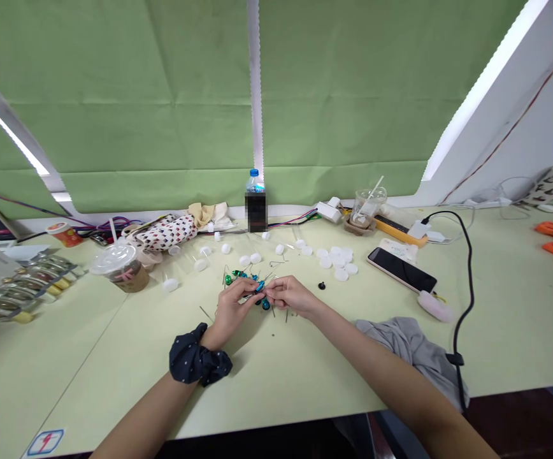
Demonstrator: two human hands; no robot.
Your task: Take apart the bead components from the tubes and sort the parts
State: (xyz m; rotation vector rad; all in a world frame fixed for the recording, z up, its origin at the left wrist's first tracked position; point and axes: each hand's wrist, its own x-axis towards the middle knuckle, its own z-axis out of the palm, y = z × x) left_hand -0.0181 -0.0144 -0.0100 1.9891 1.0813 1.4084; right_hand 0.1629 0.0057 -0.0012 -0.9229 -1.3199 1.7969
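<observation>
Fingers of your left hand [232, 310] and right hand [290, 295] meet over the middle of the counter [305, 376], pinched together on a small blue bead [260, 286] held just above the surface. Green beads [229, 278] lie just beyond, toward the far edge. With so fine a grip, a slip could drop the blue bead among the loose pins [206, 313] and white caps [337, 260], or a pin tip could prick you.

Navy white-dotted scrunchie [199, 363], blue bead [260, 286], pale green table [90, 357]
</observation>
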